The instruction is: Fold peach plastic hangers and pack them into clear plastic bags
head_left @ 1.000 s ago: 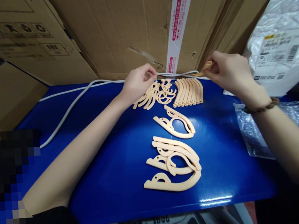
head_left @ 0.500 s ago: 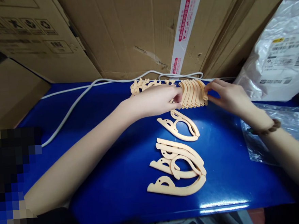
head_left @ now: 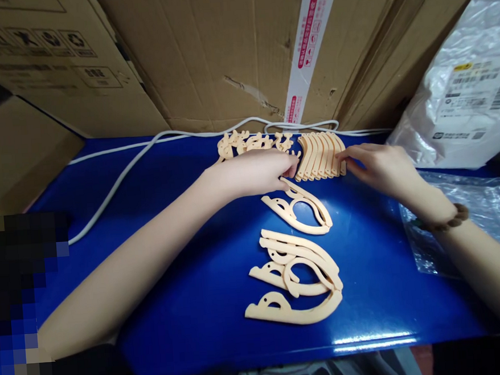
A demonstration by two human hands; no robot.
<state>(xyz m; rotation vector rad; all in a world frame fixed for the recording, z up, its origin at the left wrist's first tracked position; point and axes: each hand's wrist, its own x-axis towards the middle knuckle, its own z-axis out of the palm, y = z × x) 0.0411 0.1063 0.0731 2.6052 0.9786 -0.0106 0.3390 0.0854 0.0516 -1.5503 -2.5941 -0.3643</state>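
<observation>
Beige plastic curved hanger arms (head_left: 321,154) stand side by side in a neat row at the back of the table. My right hand (head_left: 377,164) is at the right end of this row, fingertips against the last piece, thumb apart from the fingers. My left hand (head_left: 270,169) hovers just left of the row, fingers bent and thumb apart, with nothing visible between them. Below it lies a folded hanger (head_left: 308,226), its upper end close to my left thumb. Nearer me, several more folded hangers (head_left: 299,315) overlap in a column. Small beige hooks (head_left: 230,146) lie behind my left hand, partly hidden.
The blue table (head_left: 190,306) carries a white cable (head_left: 125,176) along its back and left. Cardboard boxes (head_left: 206,53) wall in the back and left. A white plastic package (head_left: 454,104) stands at the back right, with a clear plastic bag (head_left: 429,243) before it.
My left hand has drawn away from the row's left end, leftward and slightly toward me. My right fingertips have shifted slightly down the row's right end. The row now shows more fully.
</observation>
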